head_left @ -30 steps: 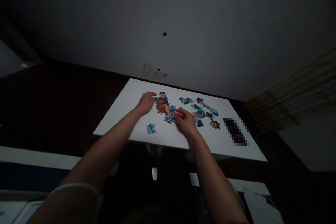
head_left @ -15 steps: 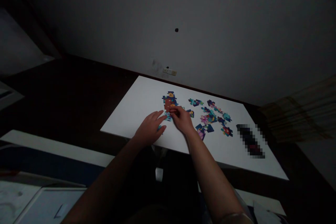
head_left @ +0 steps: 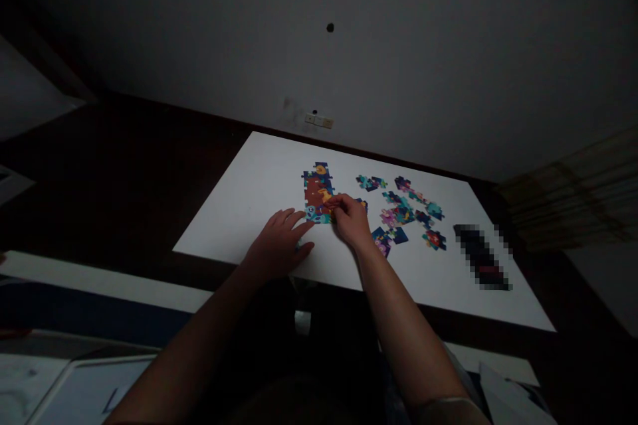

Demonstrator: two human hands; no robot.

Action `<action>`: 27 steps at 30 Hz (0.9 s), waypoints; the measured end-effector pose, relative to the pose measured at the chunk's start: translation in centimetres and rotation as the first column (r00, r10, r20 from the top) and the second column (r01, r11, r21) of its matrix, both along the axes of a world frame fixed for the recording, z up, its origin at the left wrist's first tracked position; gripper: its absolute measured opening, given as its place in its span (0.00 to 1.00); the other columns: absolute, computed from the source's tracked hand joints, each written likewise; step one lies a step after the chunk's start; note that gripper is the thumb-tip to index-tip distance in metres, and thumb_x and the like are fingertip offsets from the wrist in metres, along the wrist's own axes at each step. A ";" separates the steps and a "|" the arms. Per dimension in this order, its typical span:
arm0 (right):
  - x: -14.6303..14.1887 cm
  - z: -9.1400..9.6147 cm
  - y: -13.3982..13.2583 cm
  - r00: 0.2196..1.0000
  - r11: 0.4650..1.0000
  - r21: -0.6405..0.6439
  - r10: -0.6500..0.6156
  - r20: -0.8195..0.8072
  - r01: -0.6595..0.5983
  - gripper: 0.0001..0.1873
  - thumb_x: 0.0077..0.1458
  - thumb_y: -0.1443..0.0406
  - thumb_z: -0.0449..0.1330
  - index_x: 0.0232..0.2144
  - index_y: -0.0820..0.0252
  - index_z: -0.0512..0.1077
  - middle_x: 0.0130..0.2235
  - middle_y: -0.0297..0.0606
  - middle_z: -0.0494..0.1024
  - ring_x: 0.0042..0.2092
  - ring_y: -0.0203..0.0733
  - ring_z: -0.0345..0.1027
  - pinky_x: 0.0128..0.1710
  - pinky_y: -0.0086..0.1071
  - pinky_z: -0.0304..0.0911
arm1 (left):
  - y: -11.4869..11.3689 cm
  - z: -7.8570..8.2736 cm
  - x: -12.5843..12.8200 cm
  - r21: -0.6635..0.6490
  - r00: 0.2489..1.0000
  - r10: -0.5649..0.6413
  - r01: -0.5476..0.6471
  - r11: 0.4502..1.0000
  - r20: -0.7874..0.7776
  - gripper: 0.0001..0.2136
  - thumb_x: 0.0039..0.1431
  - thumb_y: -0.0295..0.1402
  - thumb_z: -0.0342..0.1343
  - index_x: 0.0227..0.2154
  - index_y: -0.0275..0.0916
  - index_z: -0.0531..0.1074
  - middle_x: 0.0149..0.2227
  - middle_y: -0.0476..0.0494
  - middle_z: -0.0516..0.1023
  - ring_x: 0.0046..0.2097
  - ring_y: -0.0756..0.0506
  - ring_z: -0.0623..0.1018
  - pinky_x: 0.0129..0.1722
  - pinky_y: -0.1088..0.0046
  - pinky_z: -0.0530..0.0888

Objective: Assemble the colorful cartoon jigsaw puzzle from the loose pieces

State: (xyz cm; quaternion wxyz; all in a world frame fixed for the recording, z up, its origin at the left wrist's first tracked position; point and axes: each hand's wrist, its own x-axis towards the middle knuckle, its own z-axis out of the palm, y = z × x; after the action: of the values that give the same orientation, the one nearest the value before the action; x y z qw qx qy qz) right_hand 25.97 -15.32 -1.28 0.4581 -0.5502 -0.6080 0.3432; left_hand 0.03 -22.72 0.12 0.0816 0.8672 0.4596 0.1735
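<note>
Now the joined puzzle block [head_left: 318, 194], a tall strip of red, blue and orange pieces, lies flat near the middle of the white table [head_left: 239, 212]. The right hand [head_left: 351, 220] is at its near right corner, fingers curled and thumb and fingertips pinched together against the edge. In this dim light I cannot tell whether they grip a separate piece or only press on the block itself.

The left hand [head_left: 276, 246] has changed most. 1 second ago it rested on the block's far left corner; now it lies near the table's near edge, just left of the right hand. It is open and palm down with fingers spread, and its fingertips stop just short of the block. It holds nothing that shows. The single teal piece that lay alone in that spot is out of sight, probably under the palm. So only 1 hand bears on the block at this moment, and the block lies straighter to the table's edges than it did.

To the right, loose pieces [head_left: 406, 209] are scattered in small clusters, apart from both hands. Further right lies a long dark blurred object [head_left: 481, 257]. A wall socket [head_left: 319, 121] sits on the wall beyond the table's far edge.
</note>
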 end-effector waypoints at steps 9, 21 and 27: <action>-0.5 1.0 -0.7 0.999 1.000 -0.010 0.018 0.032 -0.018 0.12 0.56 0.65 0.65 0.41 0.47 0.85 0.46 0.37 0.94 0.53 0.59 0.90 0.64 0.56 0.82 | 0.1 1.0 0.4 -0.066 1.000 0.021 -0.020 0.998 0.011 0.27 0.82 0.43 0.61 0.77 0.46 0.77 0.83 0.36 0.75 0.81 0.26 0.73 0.84 0.37 0.70; -0.7 0.5 0.2 1.000 1.000 -0.005 0.002 0.008 -0.002 0.11 0.60 0.68 0.63 0.39 0.48 0.83 0.43 0.35 0.93 0.49 0.56 0.89 0.62 0.54 0.82 | 0.9 0.8 1.8 -0.073 0.997 0.068 -0.065 0.995 0.036 0.32 0.80 0.53 0.62 0.80 0.52 0.77 0.80 0.34 0.77 0.77 0.23 0.74 0.80 0.34 0.69; -0.7 0.9 -0.3 0.999 1.000 0.028 -0.004 0.039 0.003 0.10 0.61 0.68 0.63 0.38 0.48 0.84 0.42 0.34 0.93 0.49 0.54 0.88 0.62 0.51 0.81 | 1.1 0.8 2.0 -0.060 0.998 0.063 -0.063 0.996 0.003 0.31 0.81 0.53 0.60 0.79 0.49 0.77 0.83 0.34 0.73 0.77 0.24 0.73 0.81 0.35 0.68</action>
State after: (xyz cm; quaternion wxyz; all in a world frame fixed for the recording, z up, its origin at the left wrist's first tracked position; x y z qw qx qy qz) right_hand 25.23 -15.58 -0.38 0.4544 -0.5514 -0.6205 0.3233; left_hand 2.04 -21.64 0.94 0.1032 0.8491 0.4914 0.1643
